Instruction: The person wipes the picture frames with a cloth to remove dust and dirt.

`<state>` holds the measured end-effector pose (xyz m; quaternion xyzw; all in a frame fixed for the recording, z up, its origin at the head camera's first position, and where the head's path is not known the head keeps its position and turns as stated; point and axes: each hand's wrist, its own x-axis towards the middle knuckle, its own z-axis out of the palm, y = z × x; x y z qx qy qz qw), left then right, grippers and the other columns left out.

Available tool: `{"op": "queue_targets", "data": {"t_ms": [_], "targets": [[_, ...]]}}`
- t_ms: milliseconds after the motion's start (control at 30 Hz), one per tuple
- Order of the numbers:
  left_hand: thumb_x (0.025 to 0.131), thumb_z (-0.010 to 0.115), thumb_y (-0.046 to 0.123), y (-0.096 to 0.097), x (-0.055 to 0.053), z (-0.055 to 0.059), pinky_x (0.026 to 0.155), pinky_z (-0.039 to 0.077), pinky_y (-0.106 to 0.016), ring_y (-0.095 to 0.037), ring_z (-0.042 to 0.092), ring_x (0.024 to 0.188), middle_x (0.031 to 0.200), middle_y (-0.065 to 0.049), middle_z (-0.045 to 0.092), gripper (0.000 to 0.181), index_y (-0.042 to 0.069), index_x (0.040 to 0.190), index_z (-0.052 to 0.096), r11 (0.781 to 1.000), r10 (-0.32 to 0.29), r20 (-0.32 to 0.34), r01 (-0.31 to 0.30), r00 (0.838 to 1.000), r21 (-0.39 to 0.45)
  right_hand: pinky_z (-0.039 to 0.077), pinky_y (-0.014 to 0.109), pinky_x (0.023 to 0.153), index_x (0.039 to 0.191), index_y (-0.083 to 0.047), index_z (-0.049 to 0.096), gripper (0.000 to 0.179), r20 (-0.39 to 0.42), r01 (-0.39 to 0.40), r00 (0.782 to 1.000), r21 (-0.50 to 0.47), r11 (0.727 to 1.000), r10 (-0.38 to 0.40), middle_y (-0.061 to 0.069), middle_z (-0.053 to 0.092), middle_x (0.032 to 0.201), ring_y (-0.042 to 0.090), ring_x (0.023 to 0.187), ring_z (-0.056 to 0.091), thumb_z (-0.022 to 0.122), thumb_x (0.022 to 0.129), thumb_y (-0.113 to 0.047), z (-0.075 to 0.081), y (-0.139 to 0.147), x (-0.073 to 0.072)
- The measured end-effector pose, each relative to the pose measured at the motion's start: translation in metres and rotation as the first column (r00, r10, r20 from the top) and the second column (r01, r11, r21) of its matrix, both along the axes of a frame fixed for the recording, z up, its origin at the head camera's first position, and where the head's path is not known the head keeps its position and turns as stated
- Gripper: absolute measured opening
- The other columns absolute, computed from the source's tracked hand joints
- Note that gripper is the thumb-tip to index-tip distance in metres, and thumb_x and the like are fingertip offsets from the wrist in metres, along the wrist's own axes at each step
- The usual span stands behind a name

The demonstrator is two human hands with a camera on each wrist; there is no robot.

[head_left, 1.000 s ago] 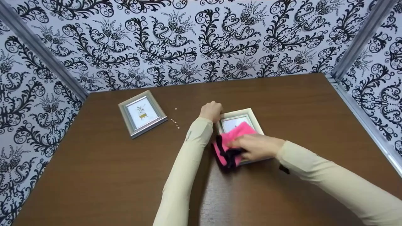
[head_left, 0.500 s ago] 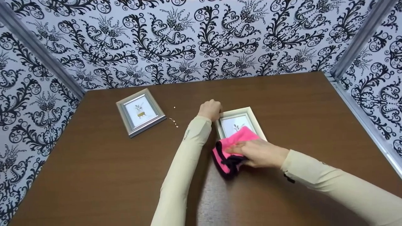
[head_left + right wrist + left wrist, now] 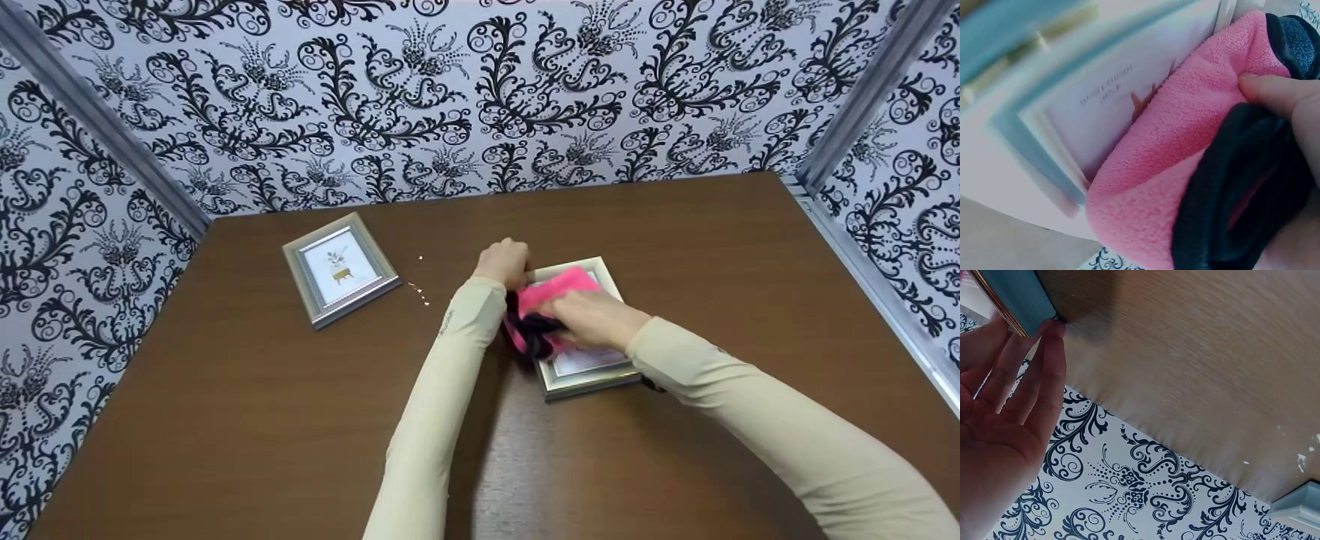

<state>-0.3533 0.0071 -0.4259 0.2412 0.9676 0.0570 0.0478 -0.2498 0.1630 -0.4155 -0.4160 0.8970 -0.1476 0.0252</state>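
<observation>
A picture frame (image 3: pixel 589 386) with a pale gold border lies flat in front of me. My left hand (image 3: pixel 503 263) holds it by its far left corner. In the left wrist view, the fingers (image 3: pixel 1050 365) of that hand meet the frame's blue-grey side (image 3: pixel 1019 298). My right hand (image 3: pixel 596 316) grips a folded pink cloth (image 3: pixel 559 285) with black edging and presses it on the frame's upper part, covering much of the picture. Up close in the right wrist view, the thumb (image 3: pixel 1269 90) lies on the fluffy pink cloth (image 3: pixel 1185 118), beside small print on the picture (image 3: pixel 1100 95).
A second picture frame (image 3: pixel 343 270), showing a plant in a yellow pot, lies at the back left of the brown table (image 3: pixel 300 420). Several small white bits (image 3: pixel 418 291) are scattered beside it. Black-and-white patterned walls (image 3: pixel 420 97) enclose the table's back and sides.
My right hand has moved the cloth up the frame, away from me, uncovering the frame's near edge and lower picture. The left hand stays at the corner.
</observation>
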Motion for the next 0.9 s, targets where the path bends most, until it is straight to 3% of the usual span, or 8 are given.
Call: {"op": "queue_targets", "data": {"t_ms": [167, 367, 500, 600, 733, 800, 900], "targets": [[0.084, 0.072, 0.028, 0.001, -0.001, 0.0, 0.079, 0.053, -0.047, -0.034, 0.063, 0.099, 0.107, -0.017, 0.066, 0.019, 0.011, 0.091, 0.077, 1.0, 0.028, -0.012, -0.028, 1.0, 0.001, 0.052, 0.036, 0.073, 0.093, -0.013, 0.069, 0.014, 0.043, -0.017, 0.999, -0.035, 0.999, 0.018, -0.004, 0.067, 0.082, 0.013, 0.074, 0.06, 0.076, 0.081, -0.013, 0.001, 0.0, -0.005], [0.086, 0.07, 0.027, 0.004, 0.004, 0.003, 0.076, 0.054, -0.047, -0.035, 0.065, 0.095, 0.104, -0.017, 0.067, 0.02, 0.007, 0.089, 0.074, 1.0, 0.029, -0.036, -0.029, 0.999, -0.005, 0.053, 0.036, 0.062, 0.087, -0.008, 0.064, 0.013, 0.003, -0.083, 0.997, -0.004, 0.997, 0.083, 0.002, 0.064, 0.073, 0.017, 0.065, 0.061, 0.073, 0.078, -0.005, -0.002, 0.009, 0.009], [0.086, 0.07, 0.026, 0.005, 0.006, 0.003, 0.076, 0.054, -0.047, -0.035, 0.065, 0.095, 0.103, -0.016, 0.068, 0.019, 0.007, 0.088, 0.074, 0.999, 0.034, -0.046, -0.034, 0.998, -0.001, 0.054, 0.036, 0.063, 0.092, -0.009, 0.065, 0.018, -0.018, -0.135, 0.991, 0.012, 0.991, 0.136, 0.002, 0.065, 0.08, 0.018, 0.071, 0.064, 0.077, 0.079, -0.014, -0.003, 0.014, 0.03], [0.086, 0.07, 0.025, 0.004, 0.006, 0.001, 0.075, 0.054, -0.047, -0.035, 0.065, 0.093, 0.102, -0.016, 0.068, 0.017, 0.008, 0.087, 0.074, 1.0, 0.031, -0.055, -0.031, 0.998, 0.006, 0.055, 0.036, 0.067, 0.096, -0.008, 0.067, 0.022, -0.055, -0.151, 0.987, 0.047, 0.987, 0.154, 0.003, 0.068, 0.087, 0.02, 0.078, 0.066, 0.077, 0.077, -0.007, 0.001, 0.013, 0.048], [0.086, 0.069, 0.024, 0.004, 0.006, -0.001, 0.074, 0.055, -0.047, -0.035, 0.065, 0.093, 0.102, -0.016, 0.068, 0.017, 0.008, 0.087, 0.075, 1.0, 0.019, -0.048, -0.019, 0.999, 0.0, 0.053, 0.042, 0.082, 0.115, -0.007, 0.067, 0.047, -0.145, -0.12, 0.978, 0.195, 0.973, 0.149, 0.01, 0.067, 0.112, 0.03, 0.101, 0.064, 0.075, 0.07, 0.004, 0.008, 0.001, 0.074], [0.087, 0.069, 0.024, 0.005, 0.006, -0.001, 0.074, 0.055, -0.047, -0.035, 0.065, 0.093, 0.102, -0.016, 0.068, 0.017, 0.008, 0.087, 0.075, 1.0, 0.014, -0.046, -0.015, 0.999, -0.012, 0.05, 0.046, 0.089, 0.124, -0.011, 0.065, 0.056, -0.209, -0.106, 0.962, 0.297, 0.949, 0.173, 0.011, 0.062, 0.125, 0.033, 0.112, 0.059, 0.076, 0.071, 0.002, 0.009, -0.009, 0.089], [0.087, 0.067, 0.022, 0.007, 0.005, 0.0, 0.076, 0.054, -0.047, -0.034, 0.065, 0.095, 0.104, -0.015, 0.068, 0.015, 0.009, 0.09, 0.075, 0.999, 0.003, -0.045, -0.004, 0.999, -0.036, 0.049, 0.046, 0.091, 0.123, -0.017, 0.065, 0.05, -0.341, -0.079, 0.91, 0.418, 0.905, 0.237, 0.008, 0.059, 0.129, 0.031, 0.116, 0.056, 0.077, 0.075, -0.01, 0.008, -0.024, 0.109]]}}
